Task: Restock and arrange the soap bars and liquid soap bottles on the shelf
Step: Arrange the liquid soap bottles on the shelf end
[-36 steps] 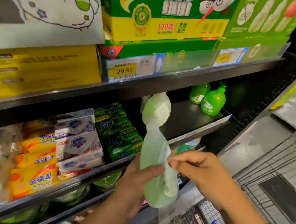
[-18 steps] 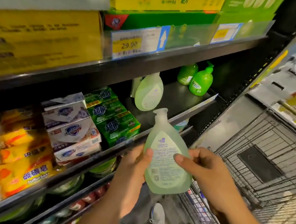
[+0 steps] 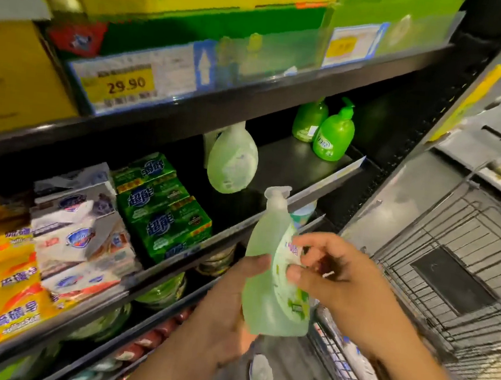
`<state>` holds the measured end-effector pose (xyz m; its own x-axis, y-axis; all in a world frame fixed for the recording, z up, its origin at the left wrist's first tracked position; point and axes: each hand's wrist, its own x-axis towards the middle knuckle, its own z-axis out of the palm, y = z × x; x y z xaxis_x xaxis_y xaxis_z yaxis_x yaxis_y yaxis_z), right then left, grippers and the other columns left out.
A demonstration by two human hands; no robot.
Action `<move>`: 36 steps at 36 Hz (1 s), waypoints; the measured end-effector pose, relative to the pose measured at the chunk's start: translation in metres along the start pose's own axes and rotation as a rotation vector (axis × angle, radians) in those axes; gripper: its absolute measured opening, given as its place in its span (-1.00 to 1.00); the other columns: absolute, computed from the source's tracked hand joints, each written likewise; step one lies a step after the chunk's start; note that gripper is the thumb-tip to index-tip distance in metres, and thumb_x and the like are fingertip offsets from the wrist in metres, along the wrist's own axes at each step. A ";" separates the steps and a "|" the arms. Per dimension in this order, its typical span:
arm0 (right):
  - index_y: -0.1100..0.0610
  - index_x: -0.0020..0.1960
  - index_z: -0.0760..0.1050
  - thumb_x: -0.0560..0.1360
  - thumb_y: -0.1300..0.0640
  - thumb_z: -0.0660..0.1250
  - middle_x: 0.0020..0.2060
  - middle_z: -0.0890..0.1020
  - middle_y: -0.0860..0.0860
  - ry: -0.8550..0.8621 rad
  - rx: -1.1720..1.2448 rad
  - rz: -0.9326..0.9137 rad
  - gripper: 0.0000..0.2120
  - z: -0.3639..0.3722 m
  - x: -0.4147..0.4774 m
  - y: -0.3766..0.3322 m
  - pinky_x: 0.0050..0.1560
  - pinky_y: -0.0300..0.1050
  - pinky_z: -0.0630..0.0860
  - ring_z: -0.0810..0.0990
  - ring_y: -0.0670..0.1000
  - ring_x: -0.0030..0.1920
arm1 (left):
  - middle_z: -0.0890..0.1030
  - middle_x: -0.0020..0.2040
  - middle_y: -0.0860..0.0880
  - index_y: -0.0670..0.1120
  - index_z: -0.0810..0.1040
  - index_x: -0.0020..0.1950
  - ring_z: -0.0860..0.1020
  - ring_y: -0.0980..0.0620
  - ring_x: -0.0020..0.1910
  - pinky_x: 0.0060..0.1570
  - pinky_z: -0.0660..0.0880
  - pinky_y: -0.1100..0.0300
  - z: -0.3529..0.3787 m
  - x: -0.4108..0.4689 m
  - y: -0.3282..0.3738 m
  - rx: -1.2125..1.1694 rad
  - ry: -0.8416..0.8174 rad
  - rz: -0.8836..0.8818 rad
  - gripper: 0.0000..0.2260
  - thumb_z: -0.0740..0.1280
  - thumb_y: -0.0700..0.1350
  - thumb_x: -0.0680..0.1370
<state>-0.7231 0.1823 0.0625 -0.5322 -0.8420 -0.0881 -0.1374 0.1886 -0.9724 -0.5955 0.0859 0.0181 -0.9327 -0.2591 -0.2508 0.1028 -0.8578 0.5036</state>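
Store aisle, dark metal shelf (image 3: 292, 160), blurry frame. Left hand (image 3: 226, 304) grips the pale green bottle (image 3: 258, 298) low on its body, thumb across the front. Right hand (image 3: 341, 278) has its fingers curled, with the tips on the label side of the same bottle. The bottle is held in the air, pump up and roughly upright, just in front of the shelf edge, not on it.

On the shelf behind:
- second pale bottle (image 3: 233, 160)
- two bright green pump bottles (image 3: 334, 136) at the far right
- green soap packs (image 3: 161, 209) stacked left of the gap
- then white soap packs (image 3: 76, 234)
- then yellow soap packs (image 3: 2, 303)

Wire cart (image 3: 449, 270) to the right.
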 end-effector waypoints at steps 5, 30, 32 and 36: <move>-0.07 0.07 0.56 0.24 -0.32 0.48 -0.13 0.59 -0.05 0.045 -0.240 0.146 -0.50 -0.043 0.025 0.012 -0.17 -0.21 0.43 0.49 -0.12 -0.24 | 0.71 -0.04 -0.19 -0.16 0.73 0.07 0.68 -0.14 -0.21 -0.19 0.55 0.07 0.029 0.026 0.009 0.049 0.255 0.110 -0.58 0.20 0.07 0.53; 0.13 0.18 0.55 0.36 0.15 0.59 0.17 0.57 -0.01 -0.110 0.017 -0.646 -0.56 -0.153 0.113 0.055 0.08 0.27 0.52 0.57 0.17 0.19 | 0.55 0.27 0.22 0.29 0.55 0.30 0.55 0.10 0.29 0.26 0.51 0.12 0.074 0.105 0.023 1.460 0.305 0.807 -0.53 0.50 0.22 0.41; 0.06 0.19 0.56 0.34 0.06 0.61 0.19 0.57 0.00 -0.124 0.064 -0.585 -0.53 -0.155 0.110 0.061 0.12 0.31 0.50 0.56 0.16 0.23 | 0.56 0.24 0.23 0.29 0.56 0.29 0.56 0.13 0.26 0.22 0.52 0.16 0.075 0.106 0.024 1.483 0.301 0.767 -0.49 0.55 0.20 0.36; -0.11 0.13 0.56 0.14 -0.01 0.68 0.10 0.65 0.03 -0.231 0.225 -0.294 -0.40 -0.162 0.104 0.053 0.11 0.27 0.57 0.63 0.11 0.12 | 0.67 0.10 0.19 0.24 0.65 0.16 0.63 0.21 0.11 0.03 0.56 0.27 0.085 0.109 0.024 1.284 0.384 0.618 -0.44 0.65 -0.12 0.22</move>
<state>-0.9211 0.1860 0.0371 -0.2931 -0.9393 0.1782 -0.0564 -0.1690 -0.9840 -0.7242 0.0746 0.0736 -0.6879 -0.7043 0.1756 -0.1199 0.3488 0.9295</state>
